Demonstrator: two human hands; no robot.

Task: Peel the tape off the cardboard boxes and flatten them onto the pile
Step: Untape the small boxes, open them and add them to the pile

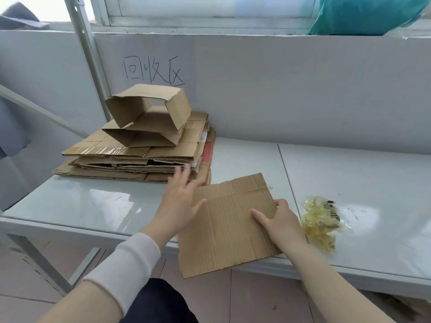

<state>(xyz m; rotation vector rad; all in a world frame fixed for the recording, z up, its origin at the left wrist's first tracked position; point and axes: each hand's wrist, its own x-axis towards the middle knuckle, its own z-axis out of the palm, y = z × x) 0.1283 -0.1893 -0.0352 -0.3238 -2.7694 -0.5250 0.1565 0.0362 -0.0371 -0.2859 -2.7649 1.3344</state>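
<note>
Head view, lower centre: probably light, crease-floppy flattened cardboard box [228, 229] gripped edgewise by right hand [279, 220], left hand [179, 201] spread open opposite; best lifted by both edges.

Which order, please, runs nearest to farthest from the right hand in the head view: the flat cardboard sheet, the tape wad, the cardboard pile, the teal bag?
1. The flat cardboard sheet: gripped at its right edge by the right hand.
2. The tape wad: on the table, just to the hand's right.
3. The cardboard pile: back left on the table.
4. The teal bag: far back right, highest up.
</note>
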